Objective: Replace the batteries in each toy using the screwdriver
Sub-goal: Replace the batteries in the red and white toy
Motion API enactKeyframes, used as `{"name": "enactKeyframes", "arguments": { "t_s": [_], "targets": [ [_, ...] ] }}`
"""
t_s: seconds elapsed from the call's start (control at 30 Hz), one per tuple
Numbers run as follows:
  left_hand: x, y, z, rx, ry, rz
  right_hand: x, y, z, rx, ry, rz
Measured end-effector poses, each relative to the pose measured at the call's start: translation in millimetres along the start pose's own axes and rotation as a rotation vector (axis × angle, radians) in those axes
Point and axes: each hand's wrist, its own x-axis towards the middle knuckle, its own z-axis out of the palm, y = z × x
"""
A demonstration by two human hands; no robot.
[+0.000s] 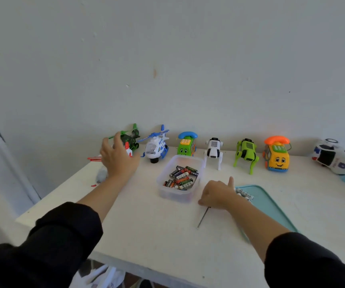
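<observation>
Battery labels blur; left hand (117, 159) spread open, right hand (217, 194) seemingly gripping screwdriver (203, 218).

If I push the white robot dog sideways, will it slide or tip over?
The white robot dog probably tips: it stands tall on four thin legs. It looks like hollow plastic, so likely light. The clear battery box close beside it might stop it.

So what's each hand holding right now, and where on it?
The right hand grips the screwdriver by its handle, shaft on the table. The left hand reaches toward the green helicopter, holding nothing.
</observation>
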Motion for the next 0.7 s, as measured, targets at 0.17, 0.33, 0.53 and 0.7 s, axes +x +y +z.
{"name": "enactKeyframes", "arguments": {
  "t_s": [0.17,0.33,0.53,0.7],
  "targets": [
    [-32,79,28,-0.116,-0.095,0.163,-24,41,-25,0.411,0.212,0.034],
    [-83,152,64,-0.155,-0.264,0.316,-65,121,-53,0.304,0.529,0.235],
    [-155,237,112,0.007,-0.829,0.595,-149,242,-73,0.117,0.929,0.709],
    [-220,280,144,0.443,-1.226,0.839,-197,315,-80,-0.039,0.540,0.920]
  ]
}}
